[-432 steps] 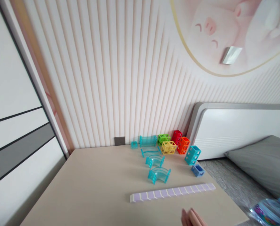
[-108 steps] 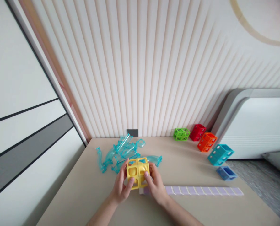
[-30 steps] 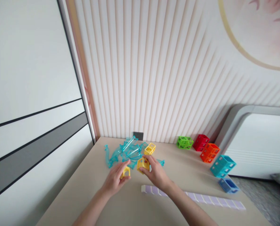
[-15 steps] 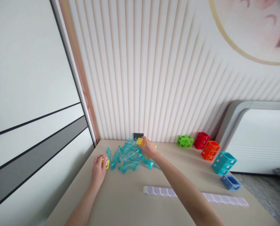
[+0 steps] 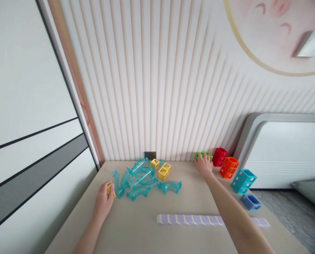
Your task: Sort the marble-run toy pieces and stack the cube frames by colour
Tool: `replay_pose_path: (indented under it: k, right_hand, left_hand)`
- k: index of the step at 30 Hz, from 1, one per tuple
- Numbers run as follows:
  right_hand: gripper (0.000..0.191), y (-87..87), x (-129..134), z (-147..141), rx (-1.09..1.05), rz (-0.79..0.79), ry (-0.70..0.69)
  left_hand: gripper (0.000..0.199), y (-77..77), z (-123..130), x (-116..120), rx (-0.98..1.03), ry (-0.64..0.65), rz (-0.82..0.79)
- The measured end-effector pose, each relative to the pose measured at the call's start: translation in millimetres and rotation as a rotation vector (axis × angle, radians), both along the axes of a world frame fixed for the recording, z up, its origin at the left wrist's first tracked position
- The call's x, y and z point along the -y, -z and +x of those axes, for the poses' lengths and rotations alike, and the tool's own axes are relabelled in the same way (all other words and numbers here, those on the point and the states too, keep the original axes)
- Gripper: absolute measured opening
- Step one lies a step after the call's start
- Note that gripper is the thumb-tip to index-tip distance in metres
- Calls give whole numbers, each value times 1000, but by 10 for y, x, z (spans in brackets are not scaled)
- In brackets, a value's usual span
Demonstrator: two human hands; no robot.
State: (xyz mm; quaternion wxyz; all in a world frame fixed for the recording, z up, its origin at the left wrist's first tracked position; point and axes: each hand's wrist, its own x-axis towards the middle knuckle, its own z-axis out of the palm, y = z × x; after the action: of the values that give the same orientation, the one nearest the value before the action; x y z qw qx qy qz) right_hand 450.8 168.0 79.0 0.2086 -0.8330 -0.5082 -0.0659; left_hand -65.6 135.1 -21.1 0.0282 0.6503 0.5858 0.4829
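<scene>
My left hand (image 5: 104, 197) rests at the left of the table with its fingers closed round a small yellow block (image 5: 111, 190). At the back right, my right hand (image 5: 204, 164) lies over the green block (image 5: 207, 154), fingers on its top and partly hiding it. Between the hands, several clear teal track pieces (image 5: 143, 181) lie in a loose pile. A small yellow cube (image 5: 154, 163) and a two-part yellow block (image 5: 164, 171) sit at the pile's right side.
Right of my right hand stand a red block (image 5: 219, 157), an orange block (image 5: 229, 167), a teal block (image 5: 243, 181) and a blue block (image 5: 251, 201). A long purple strip (image 5: 191, 219) crosses the table (image 5: 136, 233) under my right forearm. Behind is a ribbed wall.
My right hand has left the yellow blocks by the pile and moved right onto the green block. The small yellow cube now sits free. The view has shifted slightly.
</scene>
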Motion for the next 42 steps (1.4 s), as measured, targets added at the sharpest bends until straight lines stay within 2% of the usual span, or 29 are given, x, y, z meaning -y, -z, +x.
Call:
replay_pose_path:
  k: [3, 7, 9, 11, 13, 16, 18, 19, 21, 23, 25, 28, 30, 33, 37, 40, 42]
  right_hand:
    - [41, 54, 83, 72, -16, 24, 6]
    - [39, 25, 178, 70, -91, 91, -50]
    - [37, -32, 234, 26, -152, 144, -92]
    - [37, -99, 311, -103, -226, 210, -130]
    - [40, -162, 432, -357, -313, 269, -173]
    - [44, -225, 722, -959, -488, 312, -304]
    - [44, -238, 966, -1411, -917, 364, -511]
    - [44, -234, 1087, -1615, -1070, 357, -586]
    - [40, -209, 1303, -1927, -1202, 348, -695]
    - [39, -166, 1462, -2092, -1167, 396, -790]
    - [39, -115, 1560, -2154, -1072, 419, -850]
    - [37, -45, 1625, -2206, -970, 341, -886]
    - [36, -8, 1638, -2266, -984, 257, -887]
    - [36, 38, 1639, -2344, -985, 219, -882]
    - [32, 80, 1595, -2279, -814, 231, -909]
    - [33, 53, 1500, -2124, -671, 222, -811]
    - [33, -22, 1386, -2026, -578, 178, -741]
  left_hand:
    - [36, -55, 0, 23, -18, -27, 32]
    - [30, -233, 44, 152, -72, -41, 146]
    - [27, -348, 134, 265, -95, -11, 195]
    - [27, -460, 306, 405, -119, 83, 220]
    - [38, -561, 573, 559, -164, 228, 191]
    - [65, -681, 1077, 784, -172, 382, 140]
    - [84, -727, 1376, 910, -156, 428, 140]
    - [88, -735, 1486, 964, -126, 436, 156]
    - [75, -724, 1603, 1054, 22, 396, 176]
    - [53, -691, 1600, 1132, 221, 345, 117]
    - [44, -658, 1533, 1208, 412, 303, -48]
    - [54, -635, 1448, 1309, 620, 236, -328]
    - [59, -633, 1426, 1349, 684, 191, -414]
    - [56, -646, 1393, 1363, 671, 197, -445]
    - [46, -745, 1218, 1308, 561, 278, -422]
    - [46, -933, 951, 1118, 417, 222, -360]
    - [45, -1109, 746, 866, 280, 135, -307]
